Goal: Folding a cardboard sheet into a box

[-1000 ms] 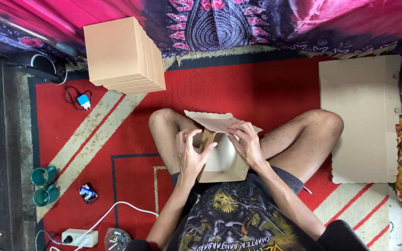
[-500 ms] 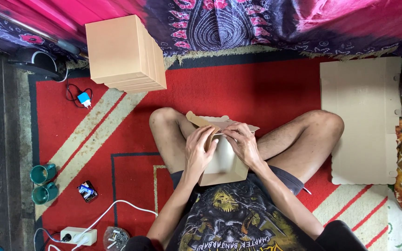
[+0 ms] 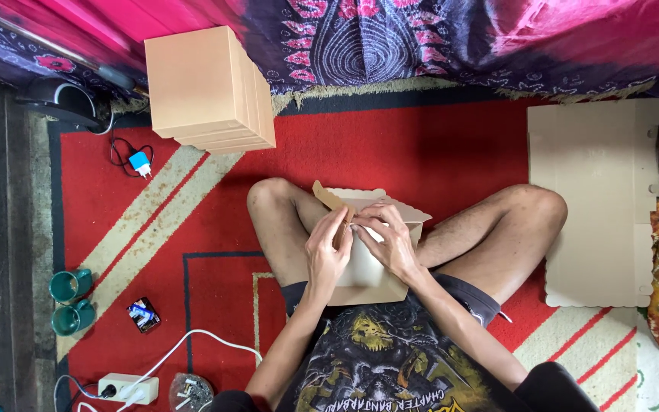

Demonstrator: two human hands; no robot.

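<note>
The left hand (image 3: 328,255) and right hand (image 3: 390,243) both pinch the scalloped flaps of a small cardboard box (image 3: 364,263) resting in the lap between the crossed legs, fingertips meeting at its top edge. Open red rug (image 3: 421,145) lies ahead of the knees. A stack of folded boxes (image 3: 207,88) stands at the rug's far-left edge, flat cardboard sheets (image 3: 596,198) along its right edge, and two green mugs (image 3: 70,301) at its left edge.
</note>
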